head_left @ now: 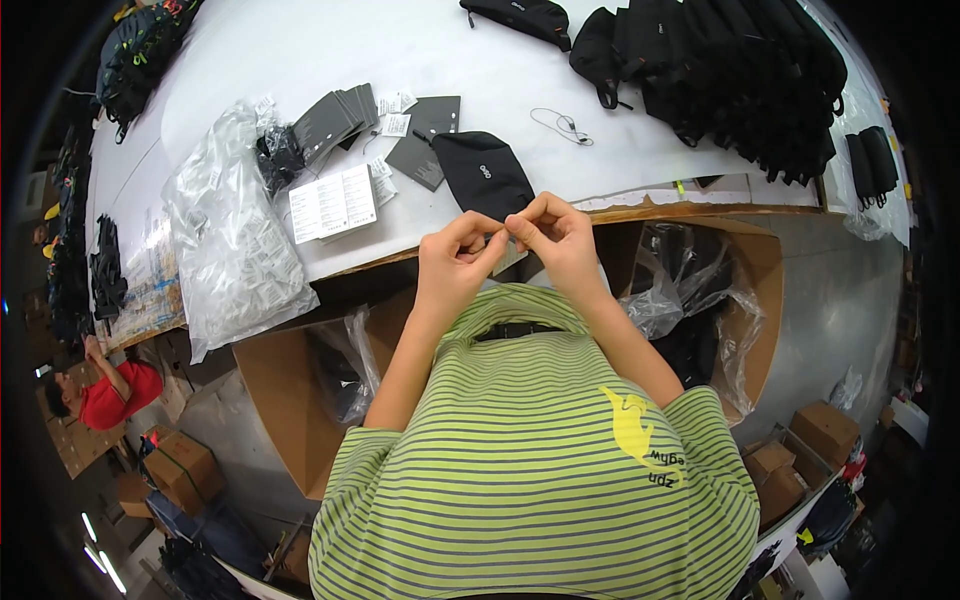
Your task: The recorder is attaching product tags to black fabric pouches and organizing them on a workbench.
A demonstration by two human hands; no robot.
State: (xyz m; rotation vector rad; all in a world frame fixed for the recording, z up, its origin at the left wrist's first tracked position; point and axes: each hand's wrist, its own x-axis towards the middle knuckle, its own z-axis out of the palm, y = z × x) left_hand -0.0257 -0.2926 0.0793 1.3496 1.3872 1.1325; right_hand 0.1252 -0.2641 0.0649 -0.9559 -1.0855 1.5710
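At the table's front edge my left hand (462, 262) and my right hand (556, 243) meet, thumbs and fingertips pinched together. What they pinch is too small to make out; a pale piece (512, 256) shows just below the fingers. Right beyond them a black zippered pouch (484, 172) lies on the white table, its near end partly hidden by my hands. Left of the pouch are dark grey cards (418, 160), small white labels (396, 125) and a stack of white printed cards (333, 203). A thin dark cord loop (560, 126) lies to the right.
A clear plastic bag of white labels (240, 220) lies at the left, overhanging the edge. Many black pouches (730, 80) are piled far right. Cardboard boxes with plastic liners, one left (285, 400) and one right (755, 300), stand below the table. A person in red (118, 396) is far left.
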